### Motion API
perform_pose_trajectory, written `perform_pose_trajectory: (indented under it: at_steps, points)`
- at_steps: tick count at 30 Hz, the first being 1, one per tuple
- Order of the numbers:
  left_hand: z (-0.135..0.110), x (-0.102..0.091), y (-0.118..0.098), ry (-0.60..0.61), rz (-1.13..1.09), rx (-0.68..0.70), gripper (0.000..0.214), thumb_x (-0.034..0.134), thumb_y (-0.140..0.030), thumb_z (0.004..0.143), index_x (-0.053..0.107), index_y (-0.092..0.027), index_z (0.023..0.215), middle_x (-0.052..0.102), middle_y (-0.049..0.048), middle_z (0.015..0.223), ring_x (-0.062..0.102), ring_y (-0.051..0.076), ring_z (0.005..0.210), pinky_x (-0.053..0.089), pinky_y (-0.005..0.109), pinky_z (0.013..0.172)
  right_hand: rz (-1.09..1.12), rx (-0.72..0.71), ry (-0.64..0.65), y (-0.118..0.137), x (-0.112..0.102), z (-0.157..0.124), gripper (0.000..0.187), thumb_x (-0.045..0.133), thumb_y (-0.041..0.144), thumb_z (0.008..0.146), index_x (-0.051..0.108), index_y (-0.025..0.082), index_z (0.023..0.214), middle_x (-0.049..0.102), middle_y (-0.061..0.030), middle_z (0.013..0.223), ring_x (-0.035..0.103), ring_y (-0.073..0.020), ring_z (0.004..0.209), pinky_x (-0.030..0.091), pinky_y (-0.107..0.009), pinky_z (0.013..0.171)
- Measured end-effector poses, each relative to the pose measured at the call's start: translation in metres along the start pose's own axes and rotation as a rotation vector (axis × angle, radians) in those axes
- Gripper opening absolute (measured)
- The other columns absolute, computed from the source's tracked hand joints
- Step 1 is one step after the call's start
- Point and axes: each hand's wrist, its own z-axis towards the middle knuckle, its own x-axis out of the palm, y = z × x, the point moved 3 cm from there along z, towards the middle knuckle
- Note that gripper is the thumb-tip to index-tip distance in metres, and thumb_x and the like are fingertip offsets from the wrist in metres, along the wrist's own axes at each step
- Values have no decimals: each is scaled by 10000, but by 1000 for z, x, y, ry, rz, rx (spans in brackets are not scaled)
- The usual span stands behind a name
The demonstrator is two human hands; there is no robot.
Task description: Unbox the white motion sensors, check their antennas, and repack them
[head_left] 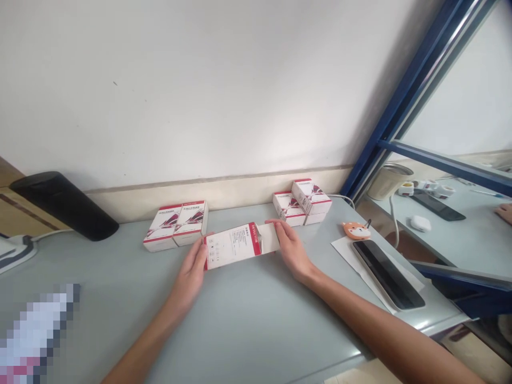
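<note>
My left hand [191,277] and my right hand [292,250] grip the two ends of a flat white and red printed carton [234,245], which lies almost level just above the grey tabletop [248,325]. Its right end shows a plain white flap [268,237] under my right fingers. Nearest my left hand, a pair of similar cartons [175,226] lies on the table. Beyond my right hand stands a small stack of the same cartons [303,202].
A black cylinder [64,205] lies at the left by the wall. A black phone [388,274] rests on white paper [352,261] beside an orange fox-shaped trinket [356,230]. A blue window frame [400,101] stands at right. Through it, another person's hand [504,213] shows. A pixelated object [36,336] sits bottom left.
</note>
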Motion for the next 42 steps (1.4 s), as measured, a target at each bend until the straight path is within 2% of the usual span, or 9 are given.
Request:
perform_pose_trajectory:
  at_steps: [6, 14, 21, 26, 29, 31, 35, 38, 42]
  points:
    - [-6, 0, -11, -52, 200, 358, 525, 526, -554, 1052, 543, -301, 1511, 519, 101, 1639, 499, 324, 1511, 429, 506, 1245, 41, 49, -11, -1, 0, -1, 464, 498, 637, 1040, 699, 255, 1210, 632, -30, 883, 566, -199, 722, 505, -326, 611]
    - [-33, 25, -57, 125, 410, 866, 680, 722, -445, 969, 423, -372, 1576, 430, 112, 1679, 385, 366, 1570, 268, 637, 1303, 252, -5, -53, 18, -4, -2, 398, 612, 639, 994, 664, 296, 1189, 497, 25, 765, 450, -157, 621, 405, -276, 529]
    - [-29, 51, -87, 187, 179, 785, 274, 615, -336, 1025, 650, -279, 1291, 636, 93, 1344, 654, 247, 1232, 535, 408, 1087, 125, -68, 36, 41, -5, -10, 407, 522, 646, 1037, 632, 287, 1194, 501, 46, 696, 476, -151, 564, 414, -278, 517]
    - [-20, 37, -73, -5, 107, 765, 251, 615, -352, 1024, 649, -284, 1263, 664, 74, 1312, 630, 258, 1264, 514, 413, 1104, -303, -433, 93, 72, -23, -27, 339, 410, 442, 1131, 616, 277, 1344, 731, -66, 1099, 684, -193, 833, 553, -358, 764]
    - [-14, 30, -66, -78, 128, 777, 212, 576, -388, 1042, 647, -283, 1213, 661, 70, 1310, 619, 267, 1278, 514, 429, 1098, -628, -699, -81, 74, -58, -60, 252, 495, 237, 1080, 692, 276, 1233, 736, -91, 1202, 704, -249, 1089, 544, -421, 937]
    - [-10, 28, -64, -85, 168, 767, 229, 523, -419, 1064, 651, -279, 1192, 659, 77, 1313, 611, 273, 1294, 519, 433, 1091, -812, -758, -398, 60, -94, -94, 216, 567, 197, 1026, 726, 264, 1156, 747, -101, 1181, 700, -287, 1127, 519, -480, 1002]
    - [-6, 27, -65, -66, 225, 765, 335, 405, -445, 1105, 664, -270, 1228, 652, 88, 1335, 585, 275, 1339, 516, 417, 1087, -1057, -394, -979, 7, -165, -163, 284, 603, 340, 997, 740, 191, 1196, 688, -196, 1333, 618, -413, 1265, 450, -626, 1086]
    - [-3, 28, -63, -68, 258, 750, 398, 357, -438, 1122, 660, -269, 1316, 649, 86, 1330, 595, 260, 1305, 493, 412, 1119, -1053, -156, -1011, -26, -195, -190, 472, 528, 448, 997, 675, 160, 1342, 670, -230, 1349, 586, -465, 1292, 456, -661, 1051]
    - [1, 29, -56, -54, 272, 685, 460, 312, -446, 1138, 598, -286, 1460, 637, 86, 1342, 584, 250, 1290, 455, 419, 1165, -1031, -138, -908, -42, -205, -194, 486, 410, 454, 1019, 659, 173, 1326, 677, -206, 1346, 592, -429, 1306, 392, -667, 1126]
